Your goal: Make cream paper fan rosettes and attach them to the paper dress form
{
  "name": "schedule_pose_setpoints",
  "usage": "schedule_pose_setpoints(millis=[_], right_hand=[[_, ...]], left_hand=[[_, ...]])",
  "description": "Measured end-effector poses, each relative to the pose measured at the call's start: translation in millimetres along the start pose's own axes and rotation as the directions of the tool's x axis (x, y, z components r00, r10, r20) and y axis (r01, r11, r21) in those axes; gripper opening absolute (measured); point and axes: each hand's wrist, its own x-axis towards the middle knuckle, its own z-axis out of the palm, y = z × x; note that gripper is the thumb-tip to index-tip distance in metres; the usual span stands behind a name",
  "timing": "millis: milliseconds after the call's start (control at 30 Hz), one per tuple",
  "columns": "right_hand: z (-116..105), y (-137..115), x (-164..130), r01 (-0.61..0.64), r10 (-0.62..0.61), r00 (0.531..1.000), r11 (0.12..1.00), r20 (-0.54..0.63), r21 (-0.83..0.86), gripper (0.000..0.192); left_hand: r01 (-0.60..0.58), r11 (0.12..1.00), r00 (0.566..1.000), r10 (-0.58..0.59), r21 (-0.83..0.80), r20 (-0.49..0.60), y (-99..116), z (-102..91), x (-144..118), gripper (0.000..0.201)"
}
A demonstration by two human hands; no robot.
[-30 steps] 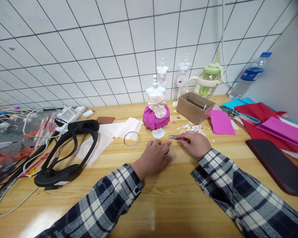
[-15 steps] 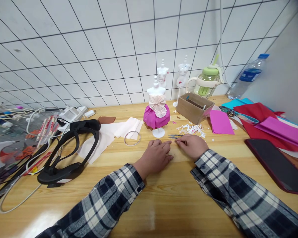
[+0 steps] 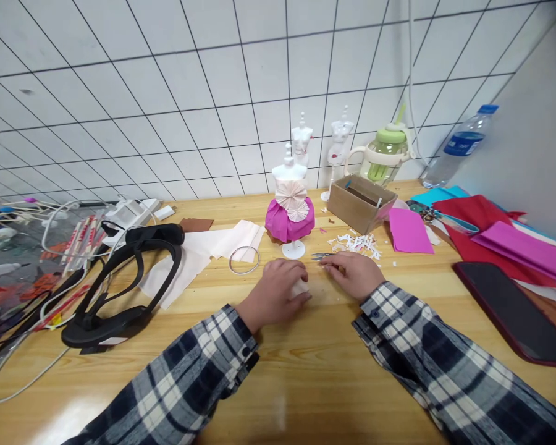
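My left hand (image 3: 274, 293) is curled above the table, with a small pale paper piece (image 3: 299, 287) between its thumb and fingers. To its right, my right hand (image 3: 359, 275) rests low over the wood, index finger and thumb slightly apart and nothing visible between them. Just beyond those fingertips lies a small pair of thread snips (image 3: 320, 255), partly covered by the hand. Behind both hands stands a white mini dress form (image 3: 290, 173) wearing a magenta paper skirt (image 3: 290, 219) and two pale pleated paper fans (image 3: 293, 196).
White paper scraps (image 3: 359, 243) lie before a cardboard box (image 3: 362, 204). A ring (image 3: 244, 248) and pale paper sheets (image 3: 180, 272) are on the left, beside a black headset (image 3: 111, 334). Coloured paper (image 3: 411, 230) and a phone (image 3: 514, 312) sit to the right.
My left hand has lifted and curled around the small pale paper, drawing slightly left. My right hand's fingers have loosened from their pinch. The view has shifted slightly.
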Motion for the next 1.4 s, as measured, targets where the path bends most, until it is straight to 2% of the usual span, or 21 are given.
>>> schedule_pose_setpoints(millis=[167,233,300,433,533,633,667,733,800,833,867,900,967,1067,1167,1233,1333,1400], right_hand=[[0.6,-3.5,-0.8,0.112,-0.112,0.994,0.993,-0.010,0.036,0.026],[2.0,-7.0,-1.6,0.173,-0.173,0.985,0.983,-0.002,0.068,0.025],[3.0,-12.3,-2.5,0.238,-0.242,0.970,0.965,0.028,0.111,0.026],[3.2,-26.2,-4.1,0.316,-0.338,0.930,0.936,0.145,0.157,0.030],[4.0,-33.0,-4.4,0.324,-0.339,0.923,0.940,0.183,0.107,0.026],[6.7,-32.7,-4.1,0.318,-0.326,0.930,0.945,0.169,0.075,0.026],[7.6,-31.4,-4.0,0.320,-0.329,0.931,0.944,0.159,0.076,0.026],[8.8,-28.3,-4.0,0.314,-0.324,0.938,0.945,0.121,0.094,0.028],[8.9,-25.9,-4.9,0.300,-0.307,0.950,0.947,0.052,0.119,0.032],[8.8,-25.6,-5.6,0.297,-0.301,0.954,0.946,0.009,0.128,0.035],[8.7,-26.2,-6.4,0.303,-0.301,0.953,0.944,-0.035,0.134,0.037],[8.8,-27.7,-7.1,0.318,-0.311,0.948,0.938,-0.074,0.137,0.038],[10.1,-33.9,-7.3,0.365,-0.349,0.928,0.920,-0.128,0.141,0.039],[14.6,-47.4,-1.0,0.390,-0.376,0.919,0.912,-0.122,0.128,0.029],[18.7,-57.3,12.1,0.230,-0.229,0.970,0.973,-0.086,0.011,0.029],[20.1,-59.3,20.2,0.148,-0.151,0.988,0.984,-0.027,-0.100,0.030],[21.6,-57.8,26.7,0.148,-0.137,0.988,0.965,0.066,-0.218,0.033],[22.7,-56.6,28.9,0.161,-0.142,0.986,0.953,0.090,-0.259,0.039]], left_hand=[[-0.020,0.999,0.999,0.021,-0.026,0.045,-25.8,-21.8,-22.0,0.031],[-0.022,1.000,0.998,0.023,-0.017,0.057,-29.9,-21.8,-24.8,0.023],[-0.025,1.000,0.998,0.025,-0.007,0.049,-28.9,-17.8,-23.6,0.012],[-0.045,0.999,0.998,0.045,-0.005,-0.037,-21.3,-12.3,-20.3,0.010],[-0.061,0.998,0.991,0.061,0.002,-0.117,-17.0,-15.8,-24.9,0.011],[-0.076,0.997,0.990,0.072,-0.032,-0.117,-15.5,-18.2,-31.9,0.012],[-0.041,0.995,0.992,0.031,-0.089,-0.120,-15.8,-17.6,-33.5,0.013],[0.113,0.950,0.979,-0.156,-0.292,-0.131,-17.7,-15.1,-35.0,0.018],[0.274,0.814,0.927,-0.366,-0.512,-0.085,-21.7,-12.5,-34.4,0.028],[0.316,0.759,0.907,-0.418,-0.569,-0.054,-24.4,-11.7,-33.6,0.032],[0.336,0.742,0.896,-0.441,-0.580,-0.045,-27.2,-11.3,-32.5,0.033],[0.338,0.759,0.899,-0.435,-0.556,-0.047,-29.9,-10.9,-30.9,0.033],[0.312,0.851,0.923,-0.376,-0.421,-0.076,-34.4,-9.5,-25.8,0.030],[0.234,0.958,0.966,-0.249,-0.167,-0.077,-37.3,-4.0,-13.8,0.026],[0.164,0.986,0.984,-0.163,0.006,-0.075,-35.2,1.4,-3.8,0.021],[0.161,0.985,0.982,-0.152,0.066,-0.113,-32.0,0.3,-3.5,0.019],[0.245,0.967,0.943,-0.221,0.070,-0.249,-27.2,-9.8,-12.7,0.019],[0.236,0.972,0.932,-0.222,0.015,-0.286,-25.9,-17.7,-20.8,0.018]])
